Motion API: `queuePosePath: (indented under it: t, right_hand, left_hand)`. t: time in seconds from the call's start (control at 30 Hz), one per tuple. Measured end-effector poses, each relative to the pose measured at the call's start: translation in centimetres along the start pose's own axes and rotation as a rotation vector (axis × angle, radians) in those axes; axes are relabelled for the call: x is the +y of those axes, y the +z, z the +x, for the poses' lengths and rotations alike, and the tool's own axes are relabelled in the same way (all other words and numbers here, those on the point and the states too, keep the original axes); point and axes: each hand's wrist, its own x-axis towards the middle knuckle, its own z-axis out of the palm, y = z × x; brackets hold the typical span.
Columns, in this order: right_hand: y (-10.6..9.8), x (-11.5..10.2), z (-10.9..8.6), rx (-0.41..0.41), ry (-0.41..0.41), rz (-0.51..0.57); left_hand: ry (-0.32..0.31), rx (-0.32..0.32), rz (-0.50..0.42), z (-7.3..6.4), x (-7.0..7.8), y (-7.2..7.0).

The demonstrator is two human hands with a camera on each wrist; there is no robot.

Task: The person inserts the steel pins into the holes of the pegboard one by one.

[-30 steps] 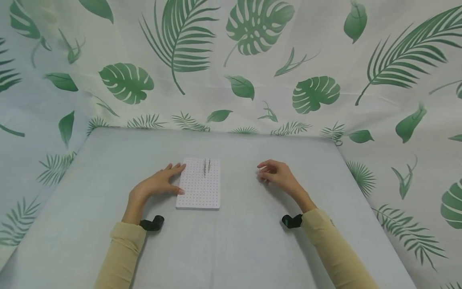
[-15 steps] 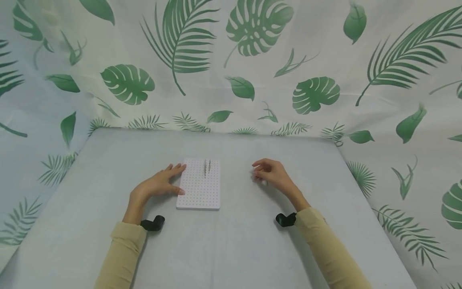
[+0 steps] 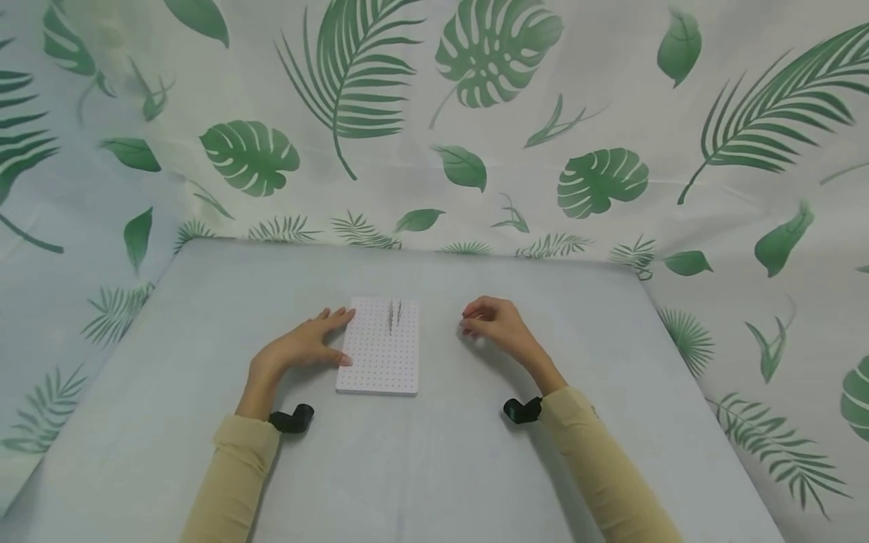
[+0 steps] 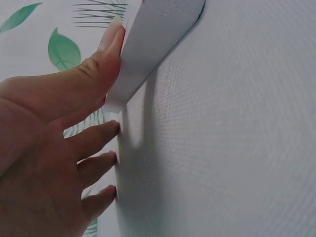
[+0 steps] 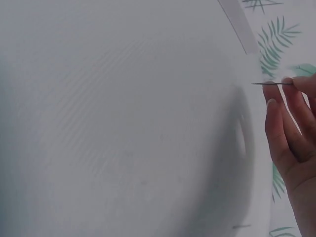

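Observation:
A white pegboard with rows of small holes lies on the table. Several thin metal pins stand upright near its far right part. My left hand rests at the board's left side, thumb and index finger touching it. In the left wrist view, the left thumb lies against the board's edge and other fingertips touch the table. To the right of the board, my right hand pinches a thin pointed metal pin between thumb and finger, above the table and apart from the board.
Beneath the right hand is a small glossy pale thing, too unclear to name. A short dark pin-like piece lies on the white table. Leaf-printed cloth closes off the back and sides.
My right hand has moved left toward the board with the pin. The left hand stays at the board's edge, and the head view has shifted slightly.

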Motion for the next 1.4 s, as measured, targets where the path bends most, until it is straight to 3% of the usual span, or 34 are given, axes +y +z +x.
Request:
queuePosePath:
  t: [0.53, 1.4]
  right_hand:
    - [2.3, -1.1, 1.2, 0.016, -0.047, 0.100]
    - [5.5, -2.8, 2.7, -0.001, -0.080, 0.132]
  left_hand:
    - [-0.011, 0.002, 0.015, 0.3, 0.0, 0.0]
    - [-0.026, -0.003, 0.008, 0.3, -0.1, -0.1]
